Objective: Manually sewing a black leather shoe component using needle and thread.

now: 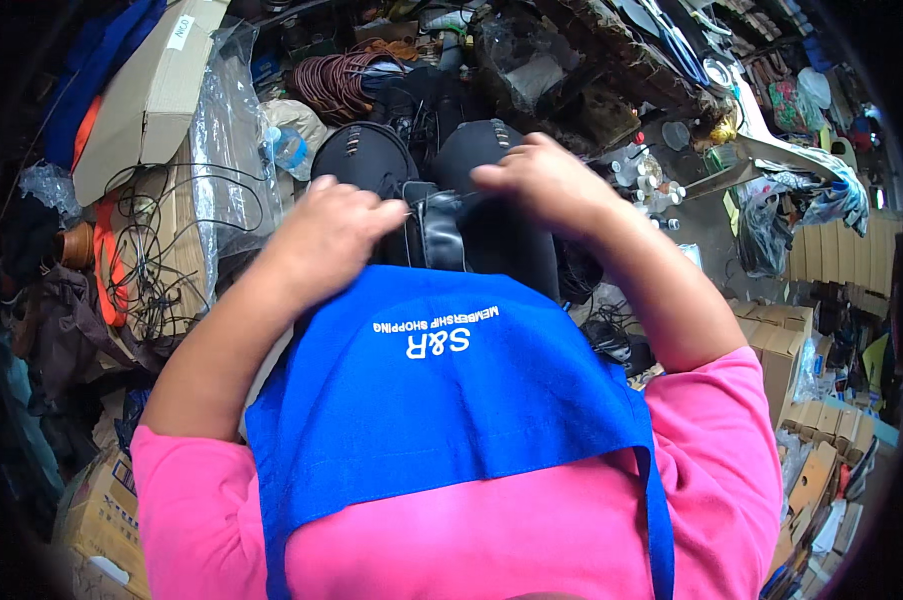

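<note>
Strip (pixel 440 234), glossy black, between left hand (pixel 334 235) and right hand (pixel 552 185), both curled, holding unclear

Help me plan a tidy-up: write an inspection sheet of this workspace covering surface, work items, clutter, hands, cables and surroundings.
Surface: black-clad lap, partly under a blue apron.
Work items: shiny black strip above the lap; material unclear.
Clutter: clear plastic sheet and cardboard at left; small bottles at right.
Hands: left hand left of the strip, right hand to its upper right; grip cannot be told.
Cables: tangled black wires at left.
Surroundings: box at lower left; more boxes at right.
</note>
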`<action>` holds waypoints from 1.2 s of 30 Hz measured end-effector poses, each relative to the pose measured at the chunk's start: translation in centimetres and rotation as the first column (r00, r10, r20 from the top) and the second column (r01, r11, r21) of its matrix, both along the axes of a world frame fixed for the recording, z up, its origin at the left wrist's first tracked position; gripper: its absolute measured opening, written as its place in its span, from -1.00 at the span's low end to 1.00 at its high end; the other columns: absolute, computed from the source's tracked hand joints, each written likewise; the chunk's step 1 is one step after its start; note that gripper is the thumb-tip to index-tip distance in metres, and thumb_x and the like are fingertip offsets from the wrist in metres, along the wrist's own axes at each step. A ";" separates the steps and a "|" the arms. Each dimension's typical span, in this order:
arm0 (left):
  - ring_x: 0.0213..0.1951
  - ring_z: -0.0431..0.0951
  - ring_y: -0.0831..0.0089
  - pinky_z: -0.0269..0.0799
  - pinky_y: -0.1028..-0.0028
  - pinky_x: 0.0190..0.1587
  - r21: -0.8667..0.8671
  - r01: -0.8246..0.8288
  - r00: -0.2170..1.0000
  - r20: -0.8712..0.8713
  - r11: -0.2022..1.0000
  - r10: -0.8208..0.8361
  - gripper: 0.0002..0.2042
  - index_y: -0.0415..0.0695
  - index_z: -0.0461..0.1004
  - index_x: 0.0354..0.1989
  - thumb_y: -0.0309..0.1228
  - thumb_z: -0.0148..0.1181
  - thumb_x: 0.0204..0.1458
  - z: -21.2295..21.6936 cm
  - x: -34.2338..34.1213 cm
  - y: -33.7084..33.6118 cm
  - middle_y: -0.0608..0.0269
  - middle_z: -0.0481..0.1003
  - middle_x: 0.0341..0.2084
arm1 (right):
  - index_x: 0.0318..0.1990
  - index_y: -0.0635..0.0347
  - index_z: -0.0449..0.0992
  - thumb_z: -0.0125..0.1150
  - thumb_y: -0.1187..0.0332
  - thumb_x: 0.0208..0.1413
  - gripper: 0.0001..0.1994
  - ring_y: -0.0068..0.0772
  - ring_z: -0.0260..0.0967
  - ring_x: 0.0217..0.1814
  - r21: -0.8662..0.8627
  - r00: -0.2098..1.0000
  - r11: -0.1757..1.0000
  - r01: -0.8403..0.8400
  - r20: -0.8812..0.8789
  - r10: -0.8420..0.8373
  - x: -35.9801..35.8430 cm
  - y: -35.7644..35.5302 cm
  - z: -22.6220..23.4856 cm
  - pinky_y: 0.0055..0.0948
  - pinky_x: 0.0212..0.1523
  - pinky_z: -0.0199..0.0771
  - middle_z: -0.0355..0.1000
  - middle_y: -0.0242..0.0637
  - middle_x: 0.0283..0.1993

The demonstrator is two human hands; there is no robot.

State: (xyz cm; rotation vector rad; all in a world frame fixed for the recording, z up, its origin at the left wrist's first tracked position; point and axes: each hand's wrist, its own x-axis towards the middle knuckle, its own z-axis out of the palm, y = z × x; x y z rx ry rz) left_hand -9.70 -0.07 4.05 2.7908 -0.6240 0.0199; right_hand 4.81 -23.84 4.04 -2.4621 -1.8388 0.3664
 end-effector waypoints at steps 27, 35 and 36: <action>-0.26 0.44 0.47 0.34 0.52 -0.15 -0.773 -0.531 0.656 -0.117 0.346 0.746 -0.77 -0.14 0.40 -0.10 -0.34 0.12 0.12 -0.7 -1.8 10.8 0.22 0.48 -0.34 | -0.15 0.13 0.47 0.15 0.29 0.16 -0.83 -0.67 0.26 -0.41 0.203 0.219 0.217 0.955 -0.974 -0.052 2.3 -8.2 0.9 -0.59 -0.29 0.29 0.36 -0.51 -0.40; -0.19 0.51 0.59 0.42 0.57 -0.11 -0.837 -0.096 0.968 0.048 0.539 0.248 -0.74 -0.19 0.51 -0.14 -0.55 0.28 -0.06 5.4 2.9 -2.5 0.30 0.55 -0.26 | -0.17 0.28 0.55 0.27 0.51 0.00 -0.80 -0.61 0.45 -0.22 0.499 0.485 0.397 0.770 -0.862 0.143 -2.4 2.3 6.7 -0.64 -0.13 0.43 0.53 -0.30 -0.24; -0.22 0.51 0.60 0.43 0.58 -0.11 -0.848 -0.102 0.970 0.031 0.520 0.241 -0.75 -0.20 0.50 -0.15 -0.57 0.27 -0.05 5.5 3.4 -3.2 0.31 0.55 -0.27 | -0.19 0.32 0.55 0.27 0.50 0.01 -0.81 -0.56 0.46 -0.21 0.483 0.427 0.394 0.782 -0.876 0.226 -3.0 3.1 7.1 -0.60 -0.11 0.44 0.53 -0.25 -0.24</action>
